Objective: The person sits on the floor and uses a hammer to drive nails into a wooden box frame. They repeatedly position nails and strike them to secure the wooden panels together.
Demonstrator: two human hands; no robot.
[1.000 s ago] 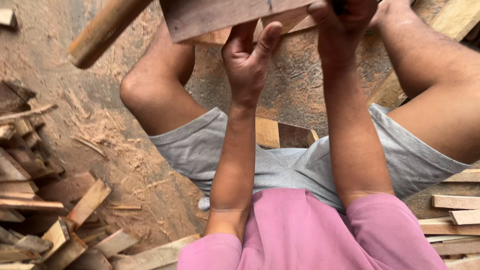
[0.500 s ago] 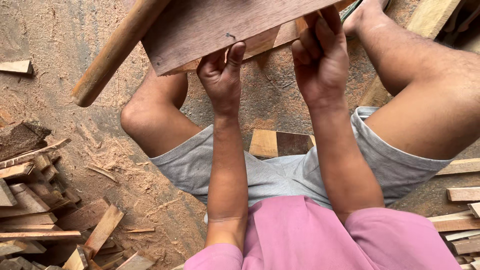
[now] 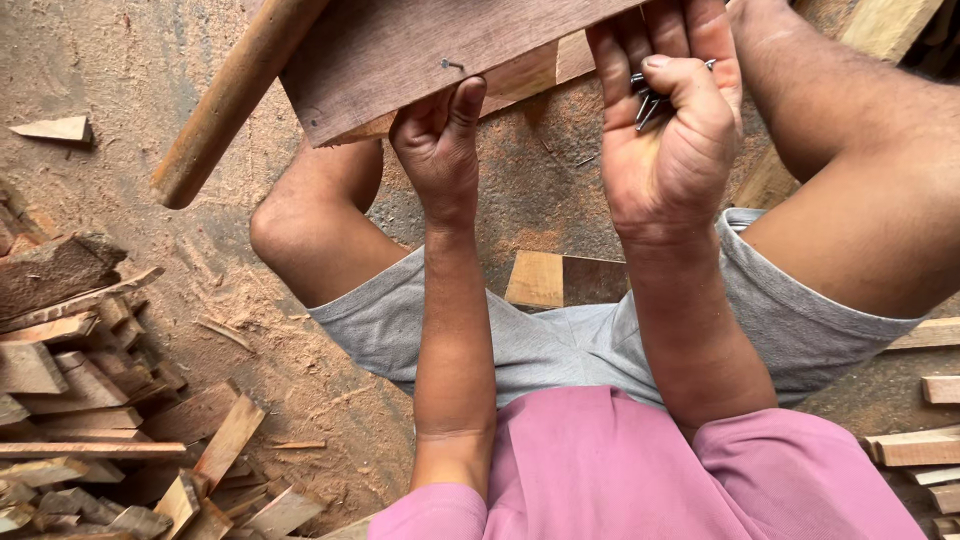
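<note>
At twelve o'clock in the view, a dark brown board lies tilted across the top, with a small nail standing on its face near the lower edge. The left hand is closed on that lower edge at about eleven o'clock, thumb up on the board's face just beside the nail, fingers curled beneath. The right hand, at one o'clock, is held palm up and cupped round a bunch of nails, the thumb pressing them against the fingers; its fingertips reach up to the board's edge, though whether they touch it cannot be told. The two hands are apart. A round wooden handle slants from the board down toward ten o'clock. The person sits with knees wide, in grey shorts and a pink shirt. A pale wood block lies on the ground between the legs. Offcuts are heaped at eight o'clock on the sawdust floor.
</note>
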